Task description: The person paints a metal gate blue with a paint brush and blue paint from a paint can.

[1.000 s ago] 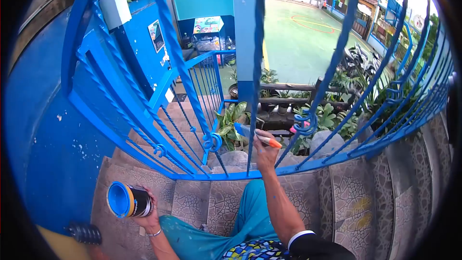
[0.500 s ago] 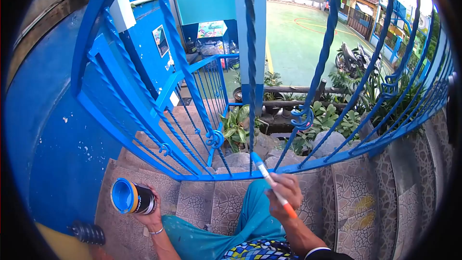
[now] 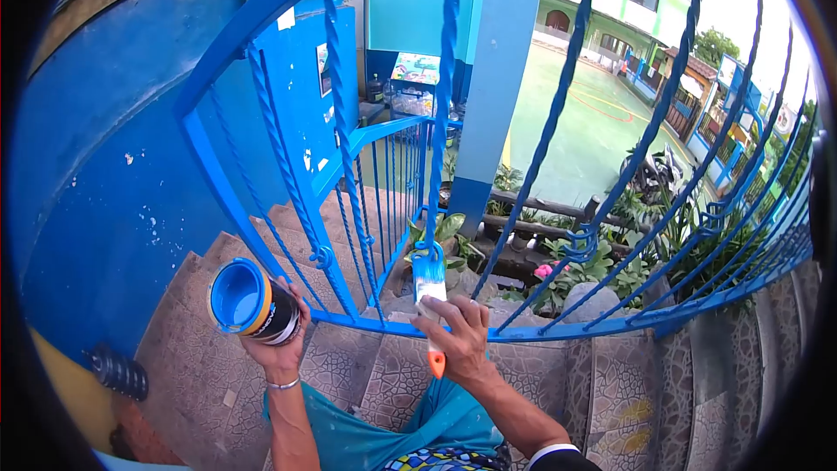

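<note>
My left hand point(image 3: 283, 331) is wrapped round a black paint can point(image 3: 277, 318), tilted so that its open mouth faces me. Blue paint point(image 3: 237, 294) shows inside, and drips coat the rim. In my right hand point(image 3: 458, 331) is a paintbrush point(image 3: 430, 288) with a white ferrule and an orange handle tip. Its blue bristles point up and overlap the scroll point(image 3: 427, 250) low on a twisted bar point(image 3: 446, 44) of the railing. The blue bottom rail point(image 3: 349, 321) runs just beyond my hands.
Patterned stone steps point(image 3: 323, 375) curve down to the left and up to the right. A blue wall point(image 3: 113, 183) stands at left, with a dark ribbed object point(image 3: 120, 372) at its foot. Plants point(image 3: 602, 279) and rocks point(image 3: 588, 298) lie beyond the railing.
The view has shifted, showing more of the upper scene. My right hand has moved the brush left and turned it upright, from one bar to the scroll of another. The can has come up slightly.
</note>
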### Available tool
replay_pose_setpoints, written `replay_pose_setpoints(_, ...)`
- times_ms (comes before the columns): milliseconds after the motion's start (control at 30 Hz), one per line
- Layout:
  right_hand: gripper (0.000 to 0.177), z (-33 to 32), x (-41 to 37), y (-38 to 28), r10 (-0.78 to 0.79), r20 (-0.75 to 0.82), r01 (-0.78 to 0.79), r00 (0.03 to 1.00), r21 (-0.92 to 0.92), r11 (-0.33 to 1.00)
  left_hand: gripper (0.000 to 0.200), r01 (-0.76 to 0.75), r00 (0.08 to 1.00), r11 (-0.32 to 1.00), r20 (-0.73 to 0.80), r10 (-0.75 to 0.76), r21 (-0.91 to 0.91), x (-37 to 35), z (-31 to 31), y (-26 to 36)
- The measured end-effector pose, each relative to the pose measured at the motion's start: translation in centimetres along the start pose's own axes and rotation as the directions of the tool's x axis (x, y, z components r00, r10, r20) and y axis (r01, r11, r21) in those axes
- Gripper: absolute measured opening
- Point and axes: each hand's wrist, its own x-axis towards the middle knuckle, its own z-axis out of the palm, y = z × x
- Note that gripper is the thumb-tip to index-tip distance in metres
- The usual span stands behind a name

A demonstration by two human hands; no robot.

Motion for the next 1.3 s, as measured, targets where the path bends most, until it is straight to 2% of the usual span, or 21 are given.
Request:
replay_pose_setpoints(67,0.04,-1.0,-0.3,0.0,-0.02,0.038,0.018,0.999,0.054,0.998,0.078,0.008,1.0,1.0,0.013,-0.008,-0.008,0.8,0.1,-0.4)
replay_pose_setpoints(200,0.043,-1.1,1.4,1.3,-0.008,-0.113,0.0,0.994,-0.07,0.998,0.081,0.047,0.998,0.999,0.039,-0.046,-0.027,1.7,0.2,-1.4)
replay_pose_setpoints(300,0.037,-0.6,1.9,0.9,-0.029,-0.007,0.028,1.0,-0.064,0.998,0.084,0.064,0.997,0.997,0.055,-0.062,-0.047,2.1,0.5,-1.5)
replay_pose_setpoints(367,0.031,-0.5,1.3,0.2,-0.06,0.092,0.064,0.994,-0.042,0.997,0.084,0.074,0.995,0.997,0.073,-0.074,0.001,2.2,-0.1,-1.3)
replay_pose_setpoints(467,0.038,-1.7,1.0,-0.1,-0.06,0.091,0.054,0.994,0.068,0.996,0.088,0.076,0.993,0.996,0.082,-0.079,0.038,2.1,-1.3,-0.8)
replay_pose_setpoints(533,0.037,-1.5,1.3,0.0,-0.042,-0.023,0.042,0.999,0.002,0.999,0.089,0.083,0.994,0.995,0.059,-0.086,0.054,1.7,-1.7,-0.5)
replay_pose_setpoints(567,0.038,-1.3,1.7,0.2,-0.033,-0.053,0.031,0.998,-0.035,0.999,0.09,0.091,0.987,0.988,0.118,-0.106,0.128,1.7,-2.3,-0.2)
replay_pose_setpoints(600,0.039,-1.0,1.9,0.4,-0.026,-0.084,0.02,0.996,-0.073,0.997,0.09,0.071,0.995,0.993,0.063,-0.077,0.094,1.4,-1.9,-0.5)
replay_pose_setpoints(667,0.042,0.1,0.9,0.4,-0.033,0.049,0.037,0.998,-0.076,0.996,0.091,0.023,0.999,0.999,-0.045,-0.021,0.029,0.7,-0.3,-1.3)
replay_pose_setpoints(733,0.04,0.2,0.0,-0.4,-0.066,0.158,0.075,0.985,-0.052,0.996,0.092,0.034,0.998,0.999,-0.055,-0.034,-0.015,0.6,-0.3,-1.0)
replay_pose_setpoints(833,0.036,-0.2,-0.2,-0.8,-0.084,0.219,0.032,0.972,0.23,0.973,0.092,0.044,0.995,0.998,-0.087,-0.047,-0.039,-0.1,-0.6,-0.7)
replay_pose_setpoints(967,0.035,-0.5,2.3,0.2,0.121,-0.06,-0.1,0.991,0.27,0.958,0.091,0.049,0.987,0.998,-0.152,-0.056,-0.05,-0.5,-0.8,-0.4)
replay_pose_setpoints(1000,0.032,-0.4,2.1,1.8,0.227,-0.063,-0.194,0.972,0.331,0.923,0.09,0.051,0.984,0.998,-0.168,-0.058,-0.048,-0.6,-0.9,-0.4)
replay_pose_setpoints(1067,0.028,0.5,0.6,4.4,0.513,-0.131,-0.367,0.848,0.554,0.748,0.09,0.068,0.986,0.995,-0.147,-0.077,-0.067,-0.6,-0.9,-0.4)
replay_pose_setpoints(1167,0.026,-0.1,0.8,4.5,0.349,-0.357,-0.206,0.866,0.382,0.901,0.089,0.066,0.986,0.996,-0.149,-0.076,-0.067,-0.9,-1.0,-0.1)
replay_pose_setpoints(1267,0.025,-1.0,1.5,2.7,0.182,-0.329,-0.132,0.926,0.168,0.977,0.089,0.068,0.987,0.995,-0.144,-0.078,-0.072,-0.9,-1.0,-0.2)
replay_pose_setpoints(1300,0.025,-1.1,1.9,1.4,0.107,-0.236,-0.102,0.966,0.033,0.994,0.088,0.073,0.987,0.994,-0.14,-0.083,-0.076,-0.8,-1.1,-0.2)
